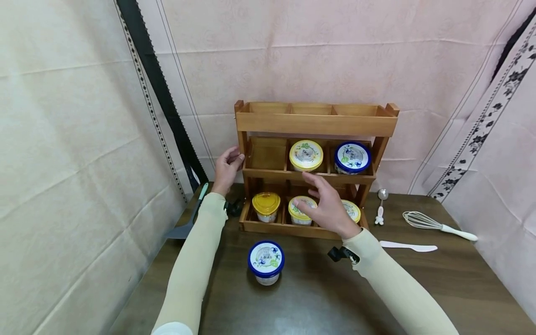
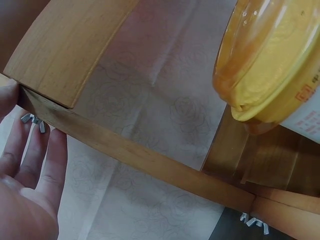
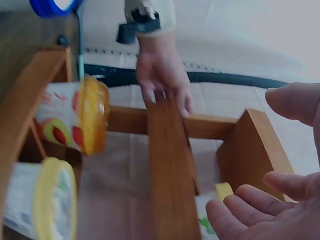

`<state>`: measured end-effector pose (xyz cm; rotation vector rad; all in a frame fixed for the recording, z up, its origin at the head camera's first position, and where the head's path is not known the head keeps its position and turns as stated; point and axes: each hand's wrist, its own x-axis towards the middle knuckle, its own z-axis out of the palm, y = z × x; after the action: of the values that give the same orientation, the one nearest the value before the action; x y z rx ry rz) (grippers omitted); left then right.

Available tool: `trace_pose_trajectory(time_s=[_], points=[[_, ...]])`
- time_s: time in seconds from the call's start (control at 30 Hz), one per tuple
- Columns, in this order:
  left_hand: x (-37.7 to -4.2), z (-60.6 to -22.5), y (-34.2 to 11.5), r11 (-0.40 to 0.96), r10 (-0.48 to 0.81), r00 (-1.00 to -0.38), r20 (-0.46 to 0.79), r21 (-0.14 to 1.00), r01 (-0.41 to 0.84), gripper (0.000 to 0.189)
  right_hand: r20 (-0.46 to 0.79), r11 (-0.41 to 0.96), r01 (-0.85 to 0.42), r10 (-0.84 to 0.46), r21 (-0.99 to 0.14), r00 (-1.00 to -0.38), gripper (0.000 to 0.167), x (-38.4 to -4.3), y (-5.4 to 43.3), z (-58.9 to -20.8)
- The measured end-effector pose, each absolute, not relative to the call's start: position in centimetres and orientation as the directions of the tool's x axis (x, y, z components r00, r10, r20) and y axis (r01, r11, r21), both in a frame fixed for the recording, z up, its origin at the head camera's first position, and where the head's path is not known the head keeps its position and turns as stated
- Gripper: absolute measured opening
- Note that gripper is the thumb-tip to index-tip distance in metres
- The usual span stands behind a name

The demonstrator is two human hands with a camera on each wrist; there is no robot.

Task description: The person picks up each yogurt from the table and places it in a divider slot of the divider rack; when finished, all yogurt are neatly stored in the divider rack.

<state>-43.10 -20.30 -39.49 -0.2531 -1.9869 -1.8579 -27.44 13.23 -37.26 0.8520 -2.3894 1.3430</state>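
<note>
A three-tier wooden rack (image 1: 316, 125) stands on the table. My left hand (image 1: 226, 172) holds its left side post, thumb on one side and fingers near a wing nut (image 2: 35, 120) behind. My right hand (image 1: 331, 207) hovers before the rack, fingers apart and holding nothing. The middle tier carries a yellow-lidded tub (image 1: 306, 156) and a blue-lidded tub (image 1: 352, 158); its left compartment is bare. Below are an amber-lidded tub (image 1: 266, 204), a second yellow-lidded tub (image 1: 299, 215) and a third, partly hidden one (image 1: 352, 211). Another blue-lidded tub (image 1: 266, 260) sits on the table in front.
Right of the rack lie a small spoon (image 1: 380, 207), a whisk (image 1: 439, 225) and a white knife (image 1: 408, 246). A spatula (image 1: 184, 229) leans at the left, beyond my left forearm. Cloth walls (image 1: 326, 56) enclose the table (image 1: 318, 298) at the back and sides.
</note>
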Motion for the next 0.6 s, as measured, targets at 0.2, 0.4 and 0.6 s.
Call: trace_pose_trajectory(time_s=[0.2,0.4,0.6], points=[[-43.0,-39.5,-20.3,0.099,-0.149,-0.896,0.417,0.908,0.406,0.044,0.452,0.376,-0.597,-0.409,-0.708,-0.793,0.075,-26.8,12.2,-39.3],[-42.8,-39.3,-20.2,0.107,-0.177,-0.884,0.433,0.901,0.420,0.040,0.371,0.381,-0.563,-0.470,-0.733,-0.801,0.072,-26.4,11.5,-41.2],[-42.6,-38.9,-20.0,0.151,-0.164,-0.884,0.437,0.897,0.416,0.040,0.273,0.387,-0.510,-0.523,-0.768,-0.808,0.070,-26.0,10.9,-43.1]])
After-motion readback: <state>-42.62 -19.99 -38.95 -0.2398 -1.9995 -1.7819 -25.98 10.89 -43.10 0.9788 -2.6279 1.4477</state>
